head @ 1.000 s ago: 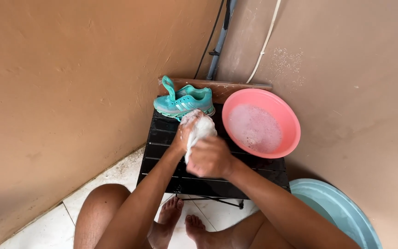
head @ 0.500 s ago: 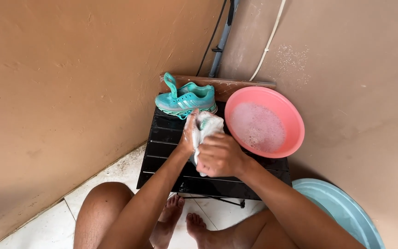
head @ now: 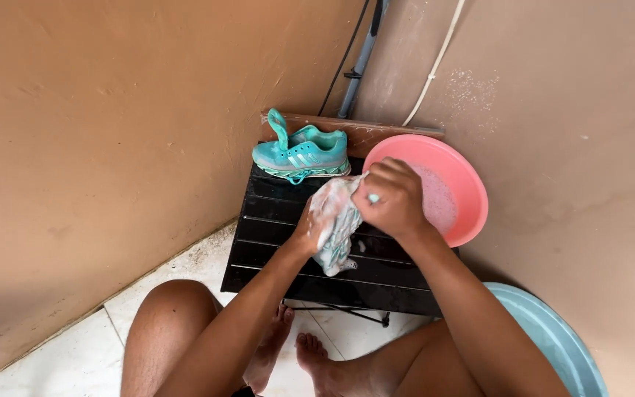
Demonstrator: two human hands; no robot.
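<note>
Both hands grip a soapy shoe [head: 336, 228] over the black table [head: 273, 242] — left hand [head: 310, 229] beneath, right hand [head: 391, 198] clenched on top; teal shoe [head: 301, 153] far, pink basin [head: 464, 195] right.

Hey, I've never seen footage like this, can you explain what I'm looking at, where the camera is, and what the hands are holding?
There is no machine here. A person wears one camera on the head, so the picture looks down at their own arms, knees and bare feet in a wall corner.

In front of them stands a low black slatted table. On its far edge sits a teal shoe. Beside it, to the right, is a pink basin with sudsy water. A light blue tub shows at the lower right.

The left hand holds a second, soapy shoe above the table. The right hand presses something small against it; only a bit shows between the fingers, so I cannot tell what it is.
</note>
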